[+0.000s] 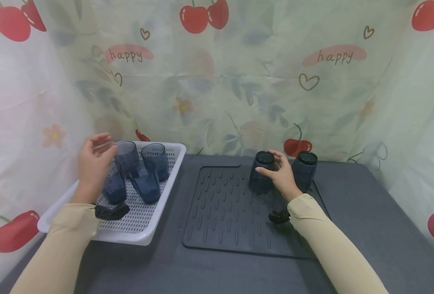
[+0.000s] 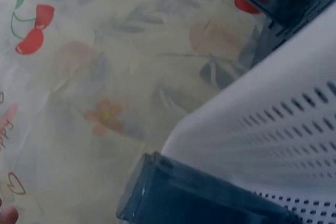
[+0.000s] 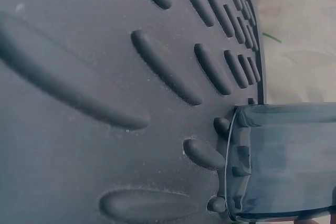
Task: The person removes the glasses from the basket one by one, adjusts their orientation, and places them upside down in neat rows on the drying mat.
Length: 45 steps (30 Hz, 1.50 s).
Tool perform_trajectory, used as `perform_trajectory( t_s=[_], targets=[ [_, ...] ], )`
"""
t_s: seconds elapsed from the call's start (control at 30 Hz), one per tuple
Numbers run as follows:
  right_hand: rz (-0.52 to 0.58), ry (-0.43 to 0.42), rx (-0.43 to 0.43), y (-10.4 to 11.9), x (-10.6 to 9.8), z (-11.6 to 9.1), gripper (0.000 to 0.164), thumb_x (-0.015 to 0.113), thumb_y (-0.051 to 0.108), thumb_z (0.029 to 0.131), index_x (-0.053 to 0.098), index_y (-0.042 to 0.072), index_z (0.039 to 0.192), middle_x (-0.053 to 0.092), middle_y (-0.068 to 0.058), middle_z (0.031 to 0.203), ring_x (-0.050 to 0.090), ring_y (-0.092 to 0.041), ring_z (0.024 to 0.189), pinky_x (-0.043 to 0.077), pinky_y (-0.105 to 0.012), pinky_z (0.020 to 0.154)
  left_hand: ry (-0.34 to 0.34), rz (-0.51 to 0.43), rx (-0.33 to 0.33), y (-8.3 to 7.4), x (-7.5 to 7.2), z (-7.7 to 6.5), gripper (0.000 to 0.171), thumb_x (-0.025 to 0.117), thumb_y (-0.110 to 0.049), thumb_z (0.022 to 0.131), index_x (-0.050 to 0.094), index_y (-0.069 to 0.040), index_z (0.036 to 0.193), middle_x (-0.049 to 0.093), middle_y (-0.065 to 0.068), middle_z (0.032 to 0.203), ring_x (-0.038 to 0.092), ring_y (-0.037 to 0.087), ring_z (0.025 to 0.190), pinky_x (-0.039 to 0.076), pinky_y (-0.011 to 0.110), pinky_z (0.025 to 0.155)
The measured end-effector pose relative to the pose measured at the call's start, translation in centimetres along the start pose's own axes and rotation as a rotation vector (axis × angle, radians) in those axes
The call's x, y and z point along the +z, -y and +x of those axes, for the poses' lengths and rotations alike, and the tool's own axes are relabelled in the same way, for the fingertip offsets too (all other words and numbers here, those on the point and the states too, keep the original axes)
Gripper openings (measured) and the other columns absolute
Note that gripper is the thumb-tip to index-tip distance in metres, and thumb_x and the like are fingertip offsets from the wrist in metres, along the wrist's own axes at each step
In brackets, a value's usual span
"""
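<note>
On the dark ribbed drying mat [image 1: 220,212], my right hand [image 1: 285,175] grips an upside-down blue-tinted glass [image 1: 262,173] between thumb and fingers. Its rim stands on the ridges, and the right wrist view shows this glass [image 3: 289,161] up close. A second upturned glass [image 1: 305,170] is just right of that hand. My left hand [image 1: 95,165] hovers above the left side of a white perforated basket [image 1: 143,239], fingers loosely bent and nothing visible in them. Several blue glasses [image 1: 145,181] stand mouth up beneath and beside it; one glass [image 2: 189,195] fills the bottom of the left wrist view.
The grey table [image 1: 202,269] carries the basket on the left and the mat toward the right. A patterned curtain [image 1: 217,102] hangs close behind and along both sides. The basket's raised rim [image 1: 176,163] faces the mat.
</note>
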State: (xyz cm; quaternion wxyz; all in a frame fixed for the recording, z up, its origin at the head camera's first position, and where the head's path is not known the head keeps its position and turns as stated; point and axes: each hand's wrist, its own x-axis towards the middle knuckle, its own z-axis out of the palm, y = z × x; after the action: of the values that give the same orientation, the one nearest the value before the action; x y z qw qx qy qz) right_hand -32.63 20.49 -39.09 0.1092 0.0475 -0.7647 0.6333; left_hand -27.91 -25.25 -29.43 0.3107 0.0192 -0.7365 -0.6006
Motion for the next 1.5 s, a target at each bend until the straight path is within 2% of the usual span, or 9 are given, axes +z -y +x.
perform_trajectory(
  t_s=[0.17, 0.3, 0.4, 0.57, 0.73, 0.9, 1.03, 1.23, 1.5],
  targets=[
    [0.002, 0.003, -0.001, 0.0, 0.1, 0.0, 0.081, 0.077, 0.016, 0.083, 0.030, 0.015, 0.149, 0.039, -0.017, 0.145, 0.044, -0.031, 0.132, 0.040, -0.050, 0.107, -0.037, 0.063, -0.038, 1.0, -0.7, 0.5, 0.036, 0.066, -0.007, 0.087, 0.057, -0.014, 0.121, 0.058, -0.010, 0.116, 0.058, 0.007, 0.109, 0.047, 0.015, 0.093],
    [0.002, 0.006, -0.006, -0.1, 0.0, 0.1, 0.081, 0.076, 0.015, 0.083, 0.029, 0.014, 0.150, 0.039, -0.017, 0.145, 0.044, -0.031, 0.131, 0.040, -0.050, 0.106, -0.050, 0.110, -0.042, 1.7, -1.2, 0.7, 0.039, 0.064, -0.008, 0.087, 0.055, -0.009, 0.125, 0.056, -0.003, 0.123, 0.055, 0.011, 0.115, 0.045, 0.024, 0.102],
    [-0.004, 0.005, -0.010, -0.2, 0.0, 0.2, 0.081, 0.076, 0.015, 0.083, 0.029, 0.012, 0.149, 0.039, -0.017, 0.144, 0.044, -0.031, 0.131, 0.040, -0.050, 0.106, -0.028, 0.169, -0.050, 2.1, -1.6, 0.8, 0.045, 0.063, -0.010, 0.088, 0.051, -0.004, 0.132, 0.054, 0.006, 0.132, 0.052, 0.019, 0.124, 0.042, 0.031, 0.107],
    [-0.013, -0.001, -0.008, -0.3, -0.1, 0.3, 0.082, 0.077, 0.015, 0.083, 0.029, 0.010, 0.149, 0.039, -0.018, 0.144, 0.044, -0.032, 0.132, 0.040, -0.051, 0.106, 0.069, 0.257, -0.071, 2.3, -2.0, 0.8, 0.056, 0.064, -0.014, 0.090, 0.043, -0.001, 0.140, 0.043, 0.018, 0.147, 0.041, 0.033, 0.137, 0.032, 0.043, 0.114],
    [-0.014, -0.005, -0.007, -0.3, -0.1, 0.3, 0.082, 0.077, 0.015, 0.083, 0.029, 0.011, 0.149, 0.040, -0.017, 0.144, 0.045, -0.031, 0.131, 0.040, -0.050, 0.106, 0.134, 0.307, -0.078, 2.5, -2.2, 0.8, 0.063, 0.065, -0.020, 0.090, 0.038, 0.000, 0.144, 0.036, 0.020, 0.152, 0.032, 0.039, 0.140, 0.028, 0.052, 0.114],
    [0.001, 0.004, 0.006, 0.0, -0.1, 0.1, 0.081, 0.076, 0.014, 0.083, 0.030, 0.013, 0.149, 0.039, -0.017, 0.144, 0.044, -0.031, 0.131, 0.040, -0.050, 0.106, 0.148, 0.326, -0.112, 2.7, -2.2, 0.9, 0.067, 0.065, -0.026, 0.091, 0.035, -0.003, 0.147, 0.030, 0.019, 0.154, 0.026, 0.039, 0.143, 0.026, 0.053, 0.115],
    [0.023, 0.019, 0.012, 1.2, -0.1, -0.6, 0.079, 0.074, 0.009, 0.084, 0.029, 0.010, 0.149, 0.038, -0.019, 0.145, 0.042, -0.034, 0.132, 0.038, -0.052, 0.107, 0.155, 0.326, -0.132, 2.8, -2.3, 1.1, 0.069, 0.065, -0.026, 0.091, 0.033, -0.003, 0.148, 0.028, 0.019, 0.156, 0.023, 0.038, 0.145, 0.024, 0.054, 0.115],
    [0.012, 0.030, 0.017, 2.7, 0.1, -1.4, 0.077, 0.072, 0.006, 0.086, 0.027, 0.007, 0.149, 0.037, -0.022, 0.145, 0.041, -0.037, 0.133, 0.037, -0.053, 0.108, 0.174, 0.335, -0.141, 3.1, -2.3, 1.3, 0.071, 0.066, -0.024, 0.090, 0.032, 0.000, 0.148, 0.027, 0.021, 0.156, 0.022, 0.041, 0.144, 0.025, 0.055, 0.115],
    [0.016, 0.035, 0.022, 3.0, 0.0, -1.6, 0.077, 0.072, 0.007, 0.086, 0.027, 0.006, 0.149, 0.037, -0.023, 0.145, 0.040, -0.036, 0.135, 0.037, -0.053, 0.108, 0.226, 0.389, -0.149, 3.8, -2.5, 1.9, 0.075, 0.069, -0.023, 0.089, 0.030, 0.002, 0.148, 0.030, 0.027, 0.152, 0.028, 0.044, 0.140, 0.032, 0.057, 0.109]
  ],
)
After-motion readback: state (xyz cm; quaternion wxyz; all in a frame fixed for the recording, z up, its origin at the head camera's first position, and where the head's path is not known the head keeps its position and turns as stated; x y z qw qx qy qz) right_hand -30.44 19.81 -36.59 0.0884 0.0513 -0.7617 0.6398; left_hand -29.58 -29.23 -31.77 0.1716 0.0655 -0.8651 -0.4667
